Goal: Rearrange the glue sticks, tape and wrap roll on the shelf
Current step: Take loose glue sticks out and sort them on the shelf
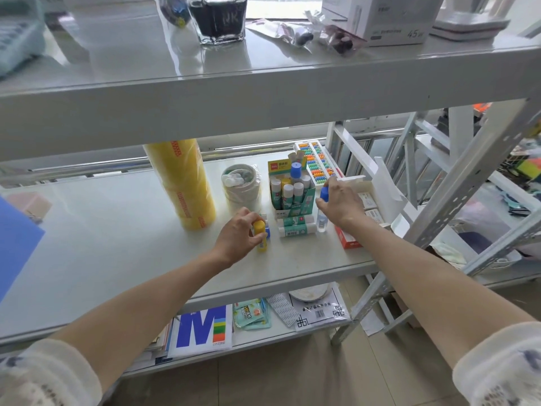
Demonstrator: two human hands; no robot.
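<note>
While the left hand point(238, 234) pinches a yellow glue stick point(260, 233) mid-frame on the shelf point(117, 230), the right hand point(341, 202) grips a blue-capped bottle point(323, 209)

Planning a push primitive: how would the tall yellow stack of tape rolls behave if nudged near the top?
The tall yellow stack of tape rolls stands upright, tall for its base, so it probably tips rather than slides. Its glossy wrap looks slippery. Toppled, the cylinder would likely roll.
</note>
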